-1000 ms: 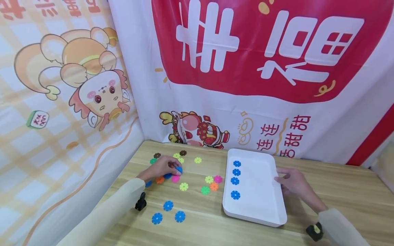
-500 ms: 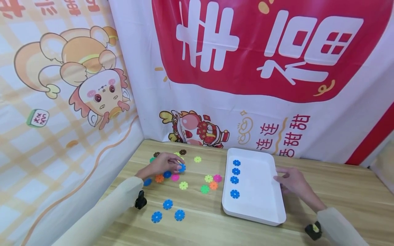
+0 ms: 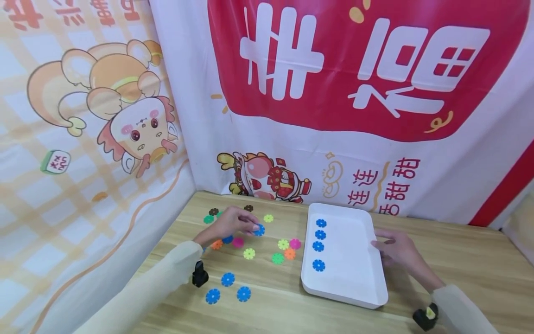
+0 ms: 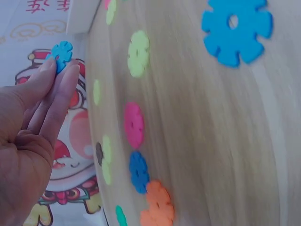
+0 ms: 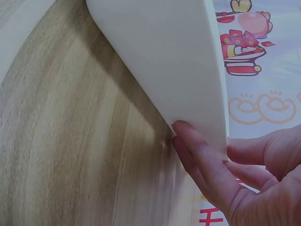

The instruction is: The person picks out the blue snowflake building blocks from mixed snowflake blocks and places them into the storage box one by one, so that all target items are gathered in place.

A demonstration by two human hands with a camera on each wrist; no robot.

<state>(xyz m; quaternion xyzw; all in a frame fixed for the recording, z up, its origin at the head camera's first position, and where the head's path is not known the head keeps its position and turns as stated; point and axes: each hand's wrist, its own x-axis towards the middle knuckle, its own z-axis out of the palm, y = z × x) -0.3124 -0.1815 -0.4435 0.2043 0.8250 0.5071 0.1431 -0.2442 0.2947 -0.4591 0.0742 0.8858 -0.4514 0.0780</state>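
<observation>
My left hand (image 3: 234,221) pinches a blue notched interlocking disc (image 3: 259,230) between thumb and fingers, raised over the loose pieces on the table. In the left wrist view that held disc (image 4: 62,52) stands on edge at the fingertips. At the right, my right hand (image 3: 398,250) grips the side of a white tray (image 3: 350,260), thumb at the rim. The right wrist view shows its fingers (image 5: 190,136) against the tray's outer wall. Inside the tray, several blue discs (image 3: 319,246) lie in a column along the left side.
Between left hand and tray lie loose discs: pink (image 3: 295,243), orange (image 3: 289,253), green (image 3: 277,258) and yellow (image 3: 249,253). Nearer the front are three blue discs (image 3: 227,279). Brown discs (image 3: 248,208) lie towards the back, where a printed cloth (image 3: 267,139) hangs behind the table.
My left hand has lifted the blue disc off the cluster and carried it to the right, towards the tray. The right hand keeps its grip on the tray, which stays in place.
</observation>
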